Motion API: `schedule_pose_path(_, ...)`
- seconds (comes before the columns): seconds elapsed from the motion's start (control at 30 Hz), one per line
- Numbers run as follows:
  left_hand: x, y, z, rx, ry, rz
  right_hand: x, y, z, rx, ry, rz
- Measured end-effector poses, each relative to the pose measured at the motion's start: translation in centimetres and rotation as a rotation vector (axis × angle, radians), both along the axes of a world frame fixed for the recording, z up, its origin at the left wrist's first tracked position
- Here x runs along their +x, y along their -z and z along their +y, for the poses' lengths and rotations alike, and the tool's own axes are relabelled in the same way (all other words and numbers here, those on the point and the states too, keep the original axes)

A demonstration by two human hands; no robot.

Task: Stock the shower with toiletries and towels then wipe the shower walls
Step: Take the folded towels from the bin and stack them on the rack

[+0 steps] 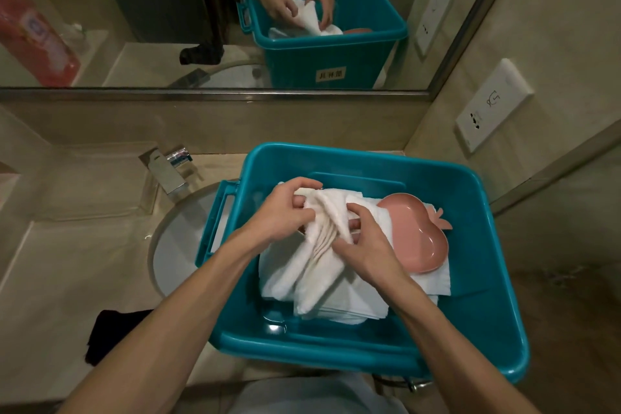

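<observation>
A teal plastic bin (477,198) stands on the bathroom counter, partly over the sink. Inside lies a stack of folded white towels (353,307) and a pink fruit-shaped dish (420,239) resting on them. Both hands are in the bin. My left hand (285,212) grips the upper end of a bunched white towel (322,245) lifted off the stack. My right hand (366,245) pinches the same towel lower down, fingers curled around its folds.
A white round sink (174,245) with a chrome faucet (171,171) sits left of the bin. A black cloth (114,333) lies on the counter's front left. A mirror (134,10) runs along the back wall, a socket plate (492,104) on the right wall.
</observation>
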State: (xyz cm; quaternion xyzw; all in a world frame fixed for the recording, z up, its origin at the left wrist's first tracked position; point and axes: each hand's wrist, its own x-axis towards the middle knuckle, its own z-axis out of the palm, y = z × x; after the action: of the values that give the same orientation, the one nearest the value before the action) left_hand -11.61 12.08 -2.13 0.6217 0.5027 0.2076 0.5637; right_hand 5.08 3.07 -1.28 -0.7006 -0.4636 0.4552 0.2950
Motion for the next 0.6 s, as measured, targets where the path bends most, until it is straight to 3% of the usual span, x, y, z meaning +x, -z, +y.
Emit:
schedule_pose_path(0.13, 0.1, -0.4, 0.5, 0.158, 0.149, 0.184, 0.3, 0.4, 0.1, 0.038, 0.189, 0.110)
schedule_pose_path(0.23, 0.2, -1.1, 0.3, 0.213, 0.222, 0.250, 0.4, 0.8, 0.1, 0.039, 0.176, 0.106)
schedule_pose_path(0.6, 0.0, -0.9, -0.2, 0.246, 0.220, 0.206, -0.7, 1.0, 0.6, 0.019, 0.106, -0.054)
